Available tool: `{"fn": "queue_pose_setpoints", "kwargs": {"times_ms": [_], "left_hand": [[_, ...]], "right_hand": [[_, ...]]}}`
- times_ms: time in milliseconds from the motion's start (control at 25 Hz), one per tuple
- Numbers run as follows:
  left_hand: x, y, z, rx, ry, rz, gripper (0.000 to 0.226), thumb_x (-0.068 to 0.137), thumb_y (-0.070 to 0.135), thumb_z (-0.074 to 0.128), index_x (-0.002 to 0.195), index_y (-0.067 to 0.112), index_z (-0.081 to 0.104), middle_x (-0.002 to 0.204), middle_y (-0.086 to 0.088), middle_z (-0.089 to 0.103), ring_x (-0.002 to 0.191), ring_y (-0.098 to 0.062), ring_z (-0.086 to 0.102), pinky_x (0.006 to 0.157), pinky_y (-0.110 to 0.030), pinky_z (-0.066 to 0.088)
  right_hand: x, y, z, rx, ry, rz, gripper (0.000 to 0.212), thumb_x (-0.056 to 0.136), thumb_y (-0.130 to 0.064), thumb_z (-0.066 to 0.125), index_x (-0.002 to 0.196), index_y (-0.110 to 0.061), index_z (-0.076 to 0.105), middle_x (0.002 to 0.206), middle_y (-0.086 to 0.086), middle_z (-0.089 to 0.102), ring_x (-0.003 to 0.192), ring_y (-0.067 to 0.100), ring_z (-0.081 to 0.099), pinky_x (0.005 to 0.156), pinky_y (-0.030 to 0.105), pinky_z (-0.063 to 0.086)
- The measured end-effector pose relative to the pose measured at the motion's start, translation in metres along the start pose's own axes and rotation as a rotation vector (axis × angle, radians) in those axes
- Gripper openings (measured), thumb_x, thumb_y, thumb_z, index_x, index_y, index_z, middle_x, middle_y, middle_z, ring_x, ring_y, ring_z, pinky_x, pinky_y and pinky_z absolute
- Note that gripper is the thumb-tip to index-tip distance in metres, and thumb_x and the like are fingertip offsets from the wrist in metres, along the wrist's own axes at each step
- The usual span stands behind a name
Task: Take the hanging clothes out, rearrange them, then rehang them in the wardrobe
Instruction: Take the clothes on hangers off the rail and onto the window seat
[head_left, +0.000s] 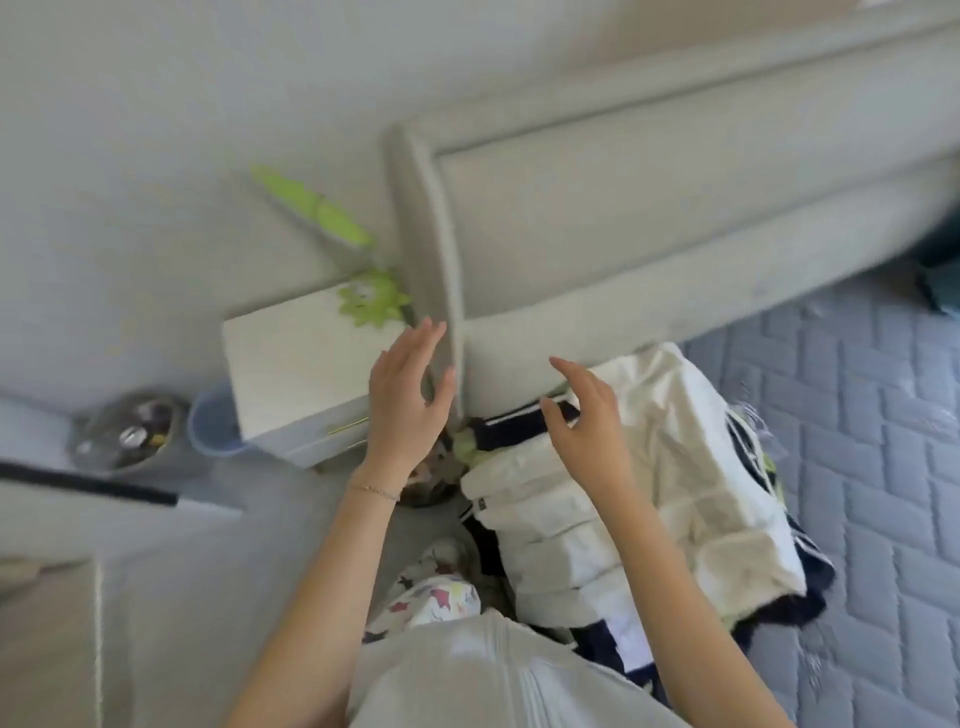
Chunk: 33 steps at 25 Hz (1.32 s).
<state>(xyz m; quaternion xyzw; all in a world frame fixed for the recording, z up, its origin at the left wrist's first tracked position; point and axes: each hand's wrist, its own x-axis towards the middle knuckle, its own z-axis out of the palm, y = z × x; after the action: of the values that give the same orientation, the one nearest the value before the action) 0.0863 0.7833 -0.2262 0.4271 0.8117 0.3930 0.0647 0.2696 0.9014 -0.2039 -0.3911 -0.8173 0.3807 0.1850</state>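
Left hand (408, 395) spread, empty; right hand (582, 415) spread above clothes pile (675, 499); clear jar (130, 434) holds blurred bits.

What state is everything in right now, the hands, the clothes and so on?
left hand, open, holding nothing.
right hand, open, above the clothes pile.
clothes pile, heaped and crumpled on the mattress, not hung.
green lamp, standing on the nightstand.

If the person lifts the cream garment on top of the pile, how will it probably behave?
The cream garment is probably floppy: it lies in soft folds and creases. It seems light for its size, being thin draped cloth. Lifting it may drag the navy clothes beneath, which overlap it.
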Motion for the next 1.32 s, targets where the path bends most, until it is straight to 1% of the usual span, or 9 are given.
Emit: {"fn": "queue_pose_setpoints", "kwargs": {"times_ms": [160, 320, 480, 560, 640, 760, 1040, 1200, 1320], "left_hand": [[-0.060, -0.043, -0.094, 0.056, 0.237, -0.178, 0.050, 0.097, 0.040, 0.042, 0.144, 0.023, 0.044, 0.153, 0.000, 0.039, 0.145, -0.020, 0.030, 0.114, -0.054, 0.028], [-0.129, -0.089, -0.174, 0.067, 0.506, -0.344, 0.051, 0.096, 0.039, 0.047, 0.142, 0.016, 0.048, 0.150, -0.003, 0.044, 0.142, -0.018, 0.034, 0.113, -0.051, 0.032], [-0.199, -0.127, -0.248, 0.121, 0.688, -0.485, 0.057, 0.094, 0.045, 0.043, 0.143, 0.016, 0.047, 0.152, -0.002, 0.042, 0.143, -0.017, 0.033, 0.117, -0.042, 0.029], [-0.231, -0.145, -0.284, 0.157, 0.755, -0.538, 0.055, 0.094, 0.042, 0.045, 0.142, 0.016, 0.047, 0.152, -0.005, 0.041, 0.143, -0.020, 0.034, 0.116, -0.046, 0.029], [-0.264, -0.165, -0.320, 0.165, 0.813, -0.596, 0.053, 0.094, 0.037, 0.048, 0.143, 0.017, 0.047, 0.154, -0.003, 0.039, 0.144, -0.019, 0.032, 0.115, -0.049, 0.029], [-0.307, -0.196, -0.369, 0.174, 0.887, -0.659, 0.053, 0.095, 0.039, 0.047, 0.145, 0.021, 0.044, 0.156, 0.003, 0.035, 0.145, -0.013, 0.028, 0.116, -0.047, 0.028], [-0.387, -0.238, -0.445, 0.222, 0.998, -0.793, 0.053, 0.097, 0.042, 0.045, 0.147, 0.025, 0.040, 0.156, 0.004, 0.033, 0.145, -0.011, 0.026, 0.118, -0.044, 0.027], [-0.416, -0.268, -0.467, 0.237, 1.027, -0.938, 0.056, 0.097, 0.050, 0.041, 0.148, 0.030, 0.036, 0.158, 0.007, 0.030, 0.146, -0.010, 0.024, 0.119, -0.042, 0.026], [-0.427, -0.297, -0.492, 0.246, 1.073, -0.988, 0.054, 0.099, 0.045, 0.046, 0.149, 0.028, 0.035, 0.158, 0.005, 0.031, 0.145, -0.011, 0.025, 0.118, -0.045, 0.027]], "right_hand": [[0.001, -0.077, 0.062, 0.001, -0.195, -0.232, 0.048, 0.095, -0.018, 0.056, 0.142, -0.021, 0.044, 0.142, -0.006, 0.048, 0.131, 0.010, 0.035, 0.107, 0.019, 0.025], [-0.021, -0.151, 0.131, 0.001, -0.378, -0.449, 0.051, 0.095, -0.019, 0.057, 0.143, -0.021, 0.042, 0.143, -0.004, 0.047, 0.134, 0.013, 0.035, 0.108, 0.019, 0.023], [-0.062, -0.229, 0.201, -0.004, -0.524, -0.669, 0.050, 0.095, -0.019, 0.058, 0.142, -0.017, 0.044, 0.141, -0.001, 0.049, 0.129, 0.014, 0.038, 0.105, 0.014, 0.021], [-0.086, -0.268, 0.236, 0.022, -0.571, -0.737, 0.049, 0.094, -0.017, 0.060, 0.141, -0.015, 0.046, 0.138, 0.001, 0.052, 0.125, 0.014, 0.040, 0.102, 0.011, 0.022], [-0.113, -0.307, 0.272, 0.046, -0.630, -0.784, 0.050, 0.093, -0.016, 0.061, 0.140, -0.014, 0.047, 0.136, 0.003, 0.054, 0.124, 0.016, 0.042, 0.101, 0.015, 0.027], [-0.149, -0.356, 0.322, 0.079, -0.716, -0.838, 0.051, 0.094, -0.017, 0.059, 0.143, -0.017, 0.044, 0.140, 0.000, 0.051, 0.130, 0.019, 0.041, 0.108, 0.030, 0.033], [-0.211, -0.430, 0.428, 0.076, -0.864, -0.953, 0.052, 0.096, -0.021, 0.056, 0.145, -0.023, 0.040, 0.144, -0.005, 0.046, 0.133, 0.011, 0.035, 0.106, 0.017, 0.023], [-0.229, -0.465, 0.488, 0.040, -0.985, -0.997, 0.053, 0.097, -0.021, 0.055, 0.146, -0.025, 0.038, 0.144, -0.005, 0.045, 0.133, 0.013, 0.034, 0.105, 0.019, 0.024], [-0.233, -0.501, 0.539, 0.037, -1.055, -1.032, 0.053, 0.097, -0.021, 0.054, 0.147, -0.024, 0.037, 0.146, -0.002, 0.044, 0.134, 0.016, 0.035, 0.106, 0.023, 0.027]]}}
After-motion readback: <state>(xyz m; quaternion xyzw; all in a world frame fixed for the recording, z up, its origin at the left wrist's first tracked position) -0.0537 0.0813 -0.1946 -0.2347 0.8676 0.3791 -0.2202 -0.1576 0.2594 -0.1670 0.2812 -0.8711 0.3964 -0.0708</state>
